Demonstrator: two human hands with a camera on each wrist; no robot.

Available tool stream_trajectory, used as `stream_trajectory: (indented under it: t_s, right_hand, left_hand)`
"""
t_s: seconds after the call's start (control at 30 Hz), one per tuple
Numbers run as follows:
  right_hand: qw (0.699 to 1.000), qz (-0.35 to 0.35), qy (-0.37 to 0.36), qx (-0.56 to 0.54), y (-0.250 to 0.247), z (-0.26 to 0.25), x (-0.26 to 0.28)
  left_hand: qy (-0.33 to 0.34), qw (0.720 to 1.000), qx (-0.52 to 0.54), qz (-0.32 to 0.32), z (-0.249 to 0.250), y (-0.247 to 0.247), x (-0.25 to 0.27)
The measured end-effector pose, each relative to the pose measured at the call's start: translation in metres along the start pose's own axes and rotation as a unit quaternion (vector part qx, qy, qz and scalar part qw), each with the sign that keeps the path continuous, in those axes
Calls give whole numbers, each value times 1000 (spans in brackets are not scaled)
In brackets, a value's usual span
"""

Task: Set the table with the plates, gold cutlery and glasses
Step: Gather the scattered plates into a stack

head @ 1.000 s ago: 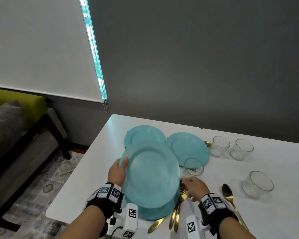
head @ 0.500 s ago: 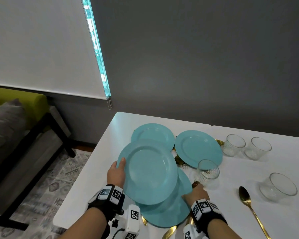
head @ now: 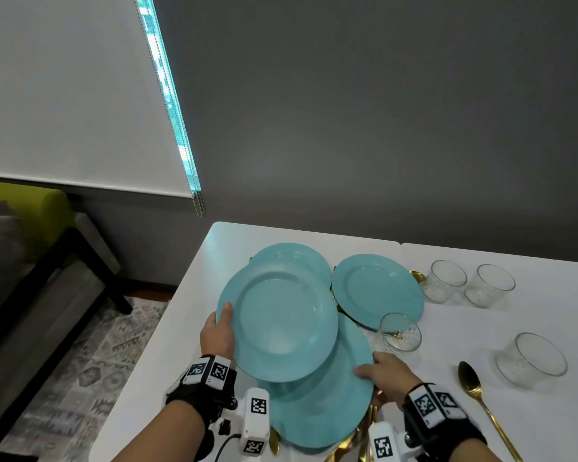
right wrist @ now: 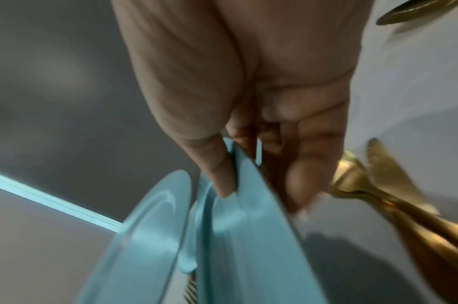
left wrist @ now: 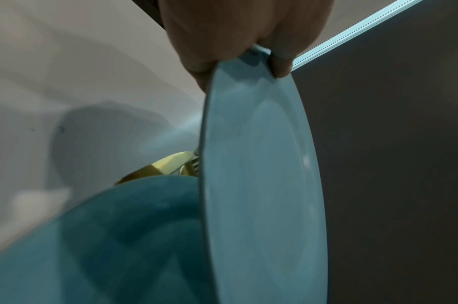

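My left hand [head: 219, 331] grips the left rim of a teal plate [head: 281, 318], held lifted above the white table [head: 187, 315]; the left wrist view shows thumb and fingers pinching that plate [left wrist: 261, 164]. My right hand [head: 382, 373] pinches the right rim of a second teal plate [head: 327, 411] lying lower, near the front edge; the right wrist view shows thumb on top and fingers under this plate [right wrist: 248, 236]. Two more teal plates lie behind, one [head: 377, 288] at centre and one [head: 301, 255] partly hidden. Gold cutlery [right wrist: 404, 205] lies beneath the lower plate.
Several clear glasses stand on the table: one [head: 399, 331] just beyond my right hand, two [head: 446, 283] at the back, one [head: 531, 358] at the right. A gold spoon [head: 474, 391] lies right of my right wrist. A green sofa [head: 20, 211] stands left of the table.
The left hand has carried the upper plate leftward and off the lower one. The right hand has taken hold of the lower plate's right rim.
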State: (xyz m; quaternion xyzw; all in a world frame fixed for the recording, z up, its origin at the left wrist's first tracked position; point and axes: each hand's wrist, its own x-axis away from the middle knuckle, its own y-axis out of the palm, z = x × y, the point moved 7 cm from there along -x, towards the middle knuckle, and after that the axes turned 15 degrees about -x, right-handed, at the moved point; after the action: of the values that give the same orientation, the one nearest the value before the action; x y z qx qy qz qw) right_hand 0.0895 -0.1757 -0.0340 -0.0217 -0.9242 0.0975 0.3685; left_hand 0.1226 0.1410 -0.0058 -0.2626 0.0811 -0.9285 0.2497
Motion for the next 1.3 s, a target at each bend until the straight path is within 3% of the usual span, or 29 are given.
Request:
stream_trajectory:
  t_s: [0.1, 0.27, 0.37, 0.5, 0.63, 0.83, 1.0, 1.13, 1.3]
  right_hand:
    - [998, 7, -47, -37, -8, -31, 9]
    - [972, 110, -157, 133, -40, -100, 50]
    - [950, 163, -211, 165, -66, -143, 81]
    - [922, 244, -288, 87, -106, -192, 105]
    - [912, 226, -341, -28, -118, -223, 81]
    - [943, 147, -257, -151, -67, -193, -7]
    - [965, 134, -196, -109, -37, -178, -32]
    - [984, 108, -141, -12, -22, -175, -53]
    - [986, 149, -70, 27, -53, -170, -82]
  left_hand:
    - [-9, 1000, 22, 10, 11, 0, 1]
    - [-19, 998, 54, 16, 30, 1, 1]
    - [-12, 996, 50, 70, 39, -5, -1]
    - [-14, 993, 39, 110, 47, -4, 2]
    - [-16, 993, 36, 110, 55, 12, 14]
    - [-55, 991, 118, 34, 52, 53, 32]
    - [-55, 989, 133, 10, 59, 64, 23]
    - [-29, 989, 139, -38, 68, 74, 12]
    - [-37, 994, 106, -13, 69, 68, -18]
